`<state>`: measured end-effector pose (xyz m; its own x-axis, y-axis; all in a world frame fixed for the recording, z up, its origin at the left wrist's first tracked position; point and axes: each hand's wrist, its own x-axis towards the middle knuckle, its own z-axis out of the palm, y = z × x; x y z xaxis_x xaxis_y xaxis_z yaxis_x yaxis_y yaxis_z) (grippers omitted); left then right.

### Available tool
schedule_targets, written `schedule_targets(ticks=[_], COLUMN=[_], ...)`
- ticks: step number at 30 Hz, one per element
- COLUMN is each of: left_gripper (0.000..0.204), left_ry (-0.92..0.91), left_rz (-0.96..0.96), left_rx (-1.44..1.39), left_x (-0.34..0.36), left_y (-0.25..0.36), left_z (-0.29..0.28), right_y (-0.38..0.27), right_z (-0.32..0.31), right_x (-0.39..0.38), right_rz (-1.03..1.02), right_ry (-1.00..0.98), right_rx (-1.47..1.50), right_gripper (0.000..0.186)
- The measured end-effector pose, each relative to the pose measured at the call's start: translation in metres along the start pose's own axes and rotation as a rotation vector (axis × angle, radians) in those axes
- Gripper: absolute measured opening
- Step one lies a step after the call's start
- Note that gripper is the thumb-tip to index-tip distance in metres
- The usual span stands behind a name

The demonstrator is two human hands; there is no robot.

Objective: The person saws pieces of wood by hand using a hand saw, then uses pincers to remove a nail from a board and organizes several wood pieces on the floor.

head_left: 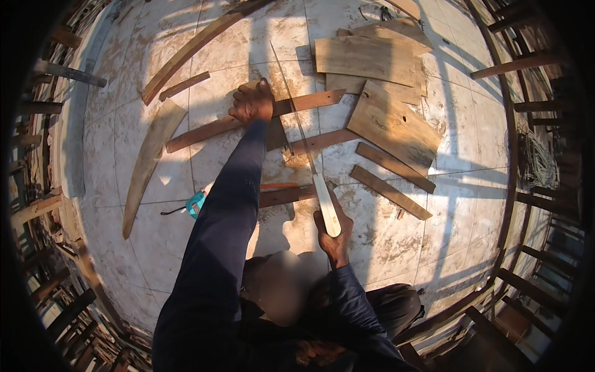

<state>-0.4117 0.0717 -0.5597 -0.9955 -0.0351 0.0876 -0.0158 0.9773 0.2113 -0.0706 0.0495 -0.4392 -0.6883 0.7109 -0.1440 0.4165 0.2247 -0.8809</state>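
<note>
My right hand (335, 230) is wrapped round the pale handle of a handsaw (325, 201). The long thin blade points away from me and lies across a reddish-brown wooden strip (319, 100). Just left of the blade, my left hand (253, 103) grips and presses down on that strip, its fingers curled. Under the strip is a dark wooden piece (276, 133), partly hidden. Another strip (326, 141) lies on the nearer side, and sawdust (299, 161) is scattered below the blade.
Several wide boards (365, 60) are stacked at the far right, with short strips (392, 192) nearer. Longer timbers (186, 53) and a curved plank (149, 164) lie at left. A teal tape measure (196, 203) sits beside my left forearm. Wooden posts line both sides of the tiled floor (471, 124).
</note>
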Motion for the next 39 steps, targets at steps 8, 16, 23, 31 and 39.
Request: schedule_targets(ticks=[8,16,23,31,39], left_gripper=[0.052,0.051,0.051,0.052,0.058], left_ry=[0.024,0.123,0.056,0.047,-0.04], left_rz=[0.03,0.057,0.039,0.058,-0.026], left_rx=[0.003,0.001,-0.034,0.016,0.029], left_x=[-0.005,0.001,0.001,0.004,0.007], left_y=[-0.003,-0.004,0.001,-0.003,0.001], left_z=[0.004,0.012,0.005,0.01,0.013], right_y=[-0.014,-0.009,-0.026,-0.017,-0.055], right_z=[-0.021,-0.028,-0.046,-0.016,-0.035], right_x=[-0.016,-0.028,-0.054,-0.011,-0.016], right_rz=[0.072,0.104,0.208,0.213,0.216], right_ry=[0.003,-0.045,-0.04,-0.083,-0.016], right_rx=[-0.015,-0.074,0.021,-0.05,0.019], right_gripper=[0.053,0.053,0.054,0.056,0.038])
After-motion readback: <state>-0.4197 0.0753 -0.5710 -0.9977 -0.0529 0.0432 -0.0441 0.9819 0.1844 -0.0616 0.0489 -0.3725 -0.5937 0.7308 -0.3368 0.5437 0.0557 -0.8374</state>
